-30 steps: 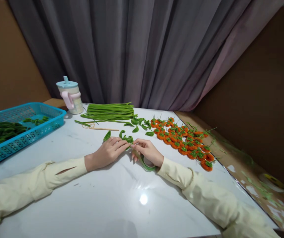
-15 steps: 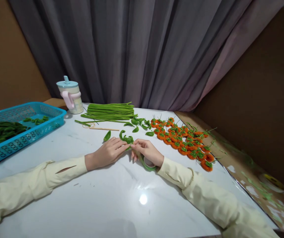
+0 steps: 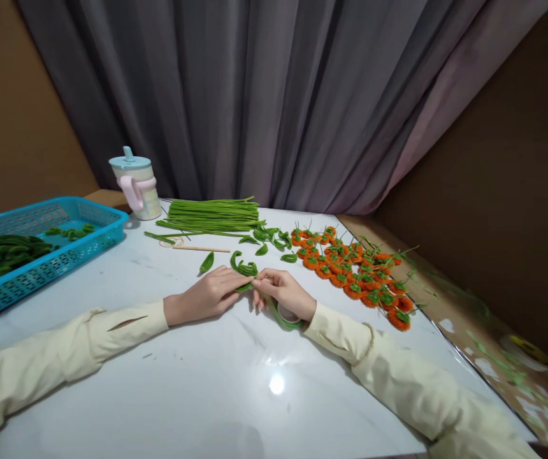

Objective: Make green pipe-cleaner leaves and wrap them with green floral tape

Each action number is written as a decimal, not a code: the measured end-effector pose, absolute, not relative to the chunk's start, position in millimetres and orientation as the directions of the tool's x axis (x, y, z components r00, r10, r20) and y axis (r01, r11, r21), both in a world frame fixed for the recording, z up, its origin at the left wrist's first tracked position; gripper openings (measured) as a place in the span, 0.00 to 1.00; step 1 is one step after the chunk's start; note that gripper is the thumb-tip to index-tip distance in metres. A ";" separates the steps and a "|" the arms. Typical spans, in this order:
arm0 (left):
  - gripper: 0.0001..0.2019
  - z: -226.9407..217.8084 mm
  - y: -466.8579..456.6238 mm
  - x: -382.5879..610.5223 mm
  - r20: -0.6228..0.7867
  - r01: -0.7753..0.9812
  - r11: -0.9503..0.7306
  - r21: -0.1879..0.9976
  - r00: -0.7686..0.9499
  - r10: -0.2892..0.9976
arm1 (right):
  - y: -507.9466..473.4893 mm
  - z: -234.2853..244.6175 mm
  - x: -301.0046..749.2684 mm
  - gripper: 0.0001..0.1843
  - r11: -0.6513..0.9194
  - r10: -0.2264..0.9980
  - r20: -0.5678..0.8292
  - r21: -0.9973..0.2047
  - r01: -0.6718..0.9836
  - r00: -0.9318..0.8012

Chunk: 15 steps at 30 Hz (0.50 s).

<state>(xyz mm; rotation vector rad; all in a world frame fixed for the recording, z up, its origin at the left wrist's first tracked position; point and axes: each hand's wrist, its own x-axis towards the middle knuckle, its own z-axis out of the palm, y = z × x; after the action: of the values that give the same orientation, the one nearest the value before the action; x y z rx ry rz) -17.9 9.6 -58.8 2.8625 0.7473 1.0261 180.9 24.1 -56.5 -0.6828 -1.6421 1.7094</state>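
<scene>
My left hand [image 3: 213, 294] is closed, its fingers pinching a green pipe-cleaner leaf [image 3: 244, 288] that is mostly hidden beneath them. My right hand [image 3: 289, 294] meets it fingertip to fingertip and pinches the end of a green tape; the tape roll [image 3: 289, 324] hangs under the palm. Just beyond the fingers lie curved green pipe-cleaner pieces [image 3: 245, 268], close to touching the left fingertips. One folded leaf [image 3: 206, 262] rests to the left of them, another [image 3: 288, 258] to the right.
Behind the hands lie a bundle of green pipe cleaners [image 3: 211, 215] and a thin wooden stick [image 3: 201, 249]. Many orange pipe-cleaner flowers [image 3: 350, 274] cover the right side. A blue basket [image 3: 106, 233] of green pieces stands left, near a lidded cup [image 3: 147, 201].
My left fingers have shifted slightly and lie flatter across the leaf, showing more green below them. My right hand and the tape roll stay nearly in place.
</scene>
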 end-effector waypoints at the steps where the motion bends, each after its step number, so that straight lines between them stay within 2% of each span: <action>1: 0.14 -58.5 9.9 -17.6 0.598 0.423 -0.886 0.189 0.666 0.446 | 24.3 -56.7 180.9 0.19 0.005 0.759 0.074 -0.994 -0.107 -0.647; 6: 0.14 -59.1 10.7 -17.0 0.606 0.410 -0.890 0.200 0.662 0.441 | 25.5 -58.8 181.8 0.19 -0.019 0.755 0.064 -0.993 -0.119 -0.653; 15: 0.11 -61.7 11.2 -18.3 0.596 0.436 -0.891 0.126 0.685 0.419 | 26.7 -62.0 182.7 0.19 -0.026 0.742 0.073 -0.990 -0.138 -0.666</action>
<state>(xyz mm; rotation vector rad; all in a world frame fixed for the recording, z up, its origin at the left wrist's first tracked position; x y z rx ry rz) -18.3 11.2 -61.7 2.9074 0.7376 1.0184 182.7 26.7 -62.0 -0.6424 -1.6149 1.7630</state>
